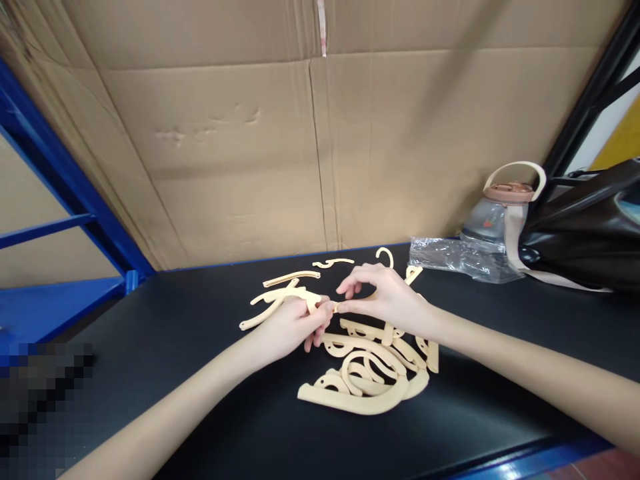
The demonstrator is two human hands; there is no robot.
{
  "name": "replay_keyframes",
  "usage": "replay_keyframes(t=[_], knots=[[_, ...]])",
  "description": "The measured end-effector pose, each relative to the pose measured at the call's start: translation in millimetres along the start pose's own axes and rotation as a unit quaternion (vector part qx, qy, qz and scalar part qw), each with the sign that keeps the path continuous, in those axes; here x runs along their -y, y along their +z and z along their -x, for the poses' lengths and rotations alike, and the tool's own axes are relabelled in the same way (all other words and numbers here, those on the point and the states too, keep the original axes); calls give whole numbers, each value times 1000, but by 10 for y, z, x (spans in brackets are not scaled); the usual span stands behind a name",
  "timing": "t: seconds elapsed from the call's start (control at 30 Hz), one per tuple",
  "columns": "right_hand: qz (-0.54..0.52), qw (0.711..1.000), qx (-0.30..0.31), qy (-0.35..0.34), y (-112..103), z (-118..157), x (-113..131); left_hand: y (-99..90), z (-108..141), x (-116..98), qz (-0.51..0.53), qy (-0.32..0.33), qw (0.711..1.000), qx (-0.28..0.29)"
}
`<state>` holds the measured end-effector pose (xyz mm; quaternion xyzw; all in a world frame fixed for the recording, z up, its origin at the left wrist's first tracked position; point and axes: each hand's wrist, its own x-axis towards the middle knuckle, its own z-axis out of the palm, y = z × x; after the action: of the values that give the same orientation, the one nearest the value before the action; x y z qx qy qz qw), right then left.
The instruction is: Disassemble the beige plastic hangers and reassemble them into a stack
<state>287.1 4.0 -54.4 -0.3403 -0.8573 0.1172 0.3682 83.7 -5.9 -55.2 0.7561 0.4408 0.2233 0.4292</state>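
My left hand (295,327) is closed around a cream plastic hanger part (287,293), whose arm sticks out to the left past the fingers. Thumb and forefinger of my right hand (387,297) pinch a small yellowish piece (335,308) right at the left fingertips; its exact kind is too small to tell. Below both hands lies a pile of cream hanger parts (365,403), curved arms and hooks overlapping. Beyond the left hand rest a loose straight-ish hanger arm (291,277) and a thin wavy part (334,263). A hanger hook (385,252) shows behind the right hand.
The black tabletop (200,413) meets a cardboard wall (225,167). At the back right are a clear plastic bag (450,257), a bottle (493,217) with a strap, and a black bag (590,233). A blue metal frame (65,173) stands at left.
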Motion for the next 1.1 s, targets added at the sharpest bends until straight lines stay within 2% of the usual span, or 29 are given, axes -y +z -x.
replay_keyframes(t=[0.13, 0.23, 0.37, 0.5, 0.67, 0.73, 0.83, 1.0, 1.1], knots=[[109, 991, 13, -71, -29, 27, 93, 98, 9, -2, -17, -13, 1000, -22], [188, 978, 4, -90, -22, 57, 139, 138, 6, -21, -17, -18, 999, -48], [203, 976, -23, -78, 30, 79, 150, 139, -1, -45, 4, -33, 997, -75], [196, 979, -20, -47, 67, 76, 138, 132, 8, -70, 3, -46, 997, -60], [226, 973, 42, -23, 56, 57, 115, 165, 23, -142, -140, 9, 986, -94], [223, 973, 46, -37, 54, 54, 106, 174, 15, -152, -107, -9, 990, -93], [223, 973, 34, -43, 63, 55, 112, 183, 2, -146, 13, -69, 995, -74], [270, 961, 54, -38, 90, 57, 153, 218, 4, -164, -14, -49, 992, -111], [271, 959, 53, -61, 98, 51, 138, 213, -17, -166, 70, -82, 989, -96]])
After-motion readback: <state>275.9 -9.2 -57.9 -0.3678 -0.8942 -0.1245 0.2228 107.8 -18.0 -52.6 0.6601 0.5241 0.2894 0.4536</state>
